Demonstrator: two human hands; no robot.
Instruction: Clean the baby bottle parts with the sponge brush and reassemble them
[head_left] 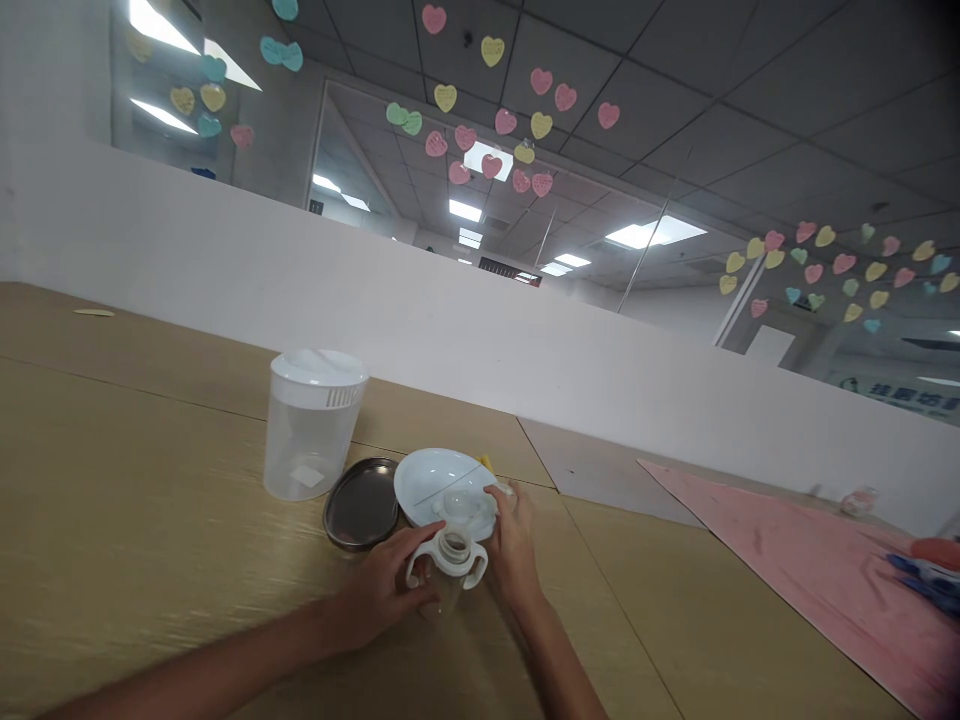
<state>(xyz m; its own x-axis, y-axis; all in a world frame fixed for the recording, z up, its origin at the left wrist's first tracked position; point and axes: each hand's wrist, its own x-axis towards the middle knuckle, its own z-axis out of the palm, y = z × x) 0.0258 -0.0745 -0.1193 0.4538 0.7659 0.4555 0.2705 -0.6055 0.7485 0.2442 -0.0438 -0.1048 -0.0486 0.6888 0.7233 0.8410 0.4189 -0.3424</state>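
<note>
My left hand (386,590) is closed around a clear baby bottle (450,590) from its left side. The bottle has a white collar with two curved handles, and its mouth is uncovered. On the right, my right hand (516,550) has its fingers bent at the rim of a white bowl (420,475), pinching a clear plastic piece. A clear, dome-like part (459,503) shows over the bowl beside those fingertips. Whether it is the pinched piece or lies in the bowl, I cannot tell.
A dark metal tray (361,505) lies left of the bowl. Behind it stands a translucent bin (307,445) with a white lid. Something small and yellow (486,462) shows behind the bowl. A pink sheet (810,560) covers the table's right side, with a small jar (859,500) near the wall.
</note>
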